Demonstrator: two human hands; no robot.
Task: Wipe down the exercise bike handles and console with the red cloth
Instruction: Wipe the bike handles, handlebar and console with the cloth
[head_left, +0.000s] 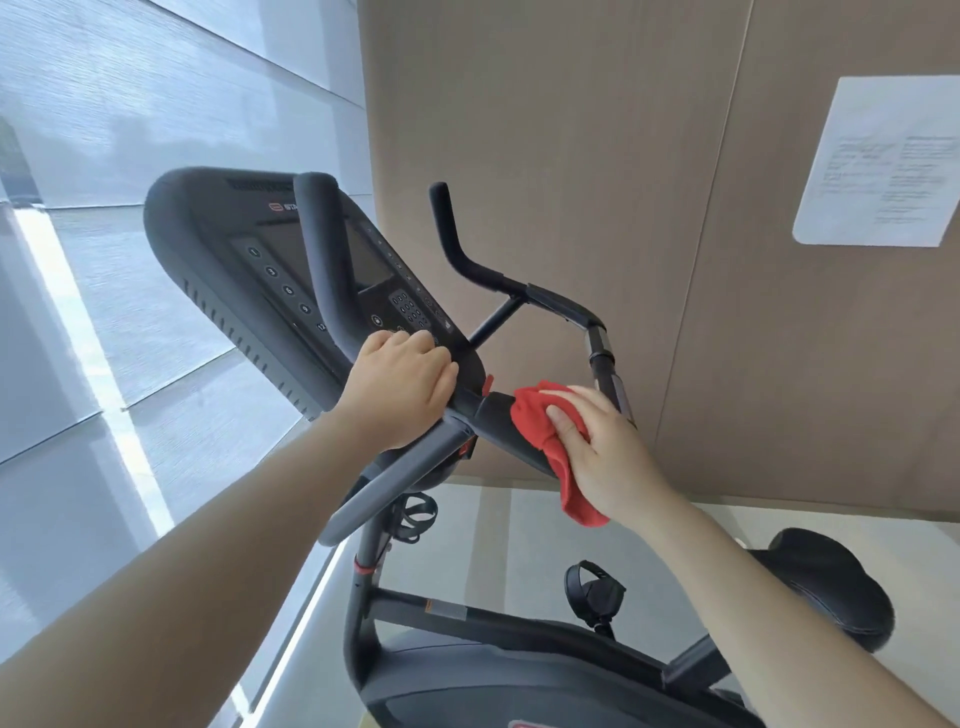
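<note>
The black exercise bike's console (223, 270) with its screen and keypad tilts at centre left. My left hand (400, 389) is closed around the near handlebar (395, 483) where it meets the console's lower edge. My right hand (597, 447) presses the red cloth (535, 421) onto the padded centre of the handlebar, just right of the console. Part of the cloth hangs down below my palm. The far handle (457, 249) curves up behind, untouched.
A tan panelled wall (571, 156) with a white paper notice (883, 161) stands behind the bike. A window with a grey blind (130, 130) fills the left. Below are the bike's frame (467, 618), a pedal (592, 587), the black saddle (826, 587) and a bottle cage (415, 519).
</note>
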